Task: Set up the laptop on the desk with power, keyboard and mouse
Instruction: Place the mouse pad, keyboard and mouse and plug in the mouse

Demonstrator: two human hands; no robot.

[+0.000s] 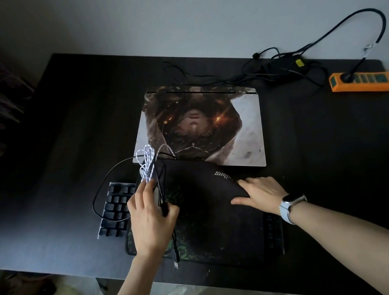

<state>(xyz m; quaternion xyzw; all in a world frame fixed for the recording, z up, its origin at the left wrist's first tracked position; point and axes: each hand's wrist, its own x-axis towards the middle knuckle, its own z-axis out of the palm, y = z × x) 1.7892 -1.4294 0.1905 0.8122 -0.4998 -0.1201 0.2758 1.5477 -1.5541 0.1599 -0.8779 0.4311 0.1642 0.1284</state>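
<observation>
While we hold: left hand (148,220) clamped on cables (148,164)
Right hand (261,193): fingers spread flat, pressing mouse pad (203,196)
Laptop (202,123): closed, mid-frame on tabletop (65,166)

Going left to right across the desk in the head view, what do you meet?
Keyboard → left hand holding a bundle of cables → mouse pad → right hand pressing on the pad → orange power strip. The closed laptop lies farther back, overlapping the middle span.
</observation>
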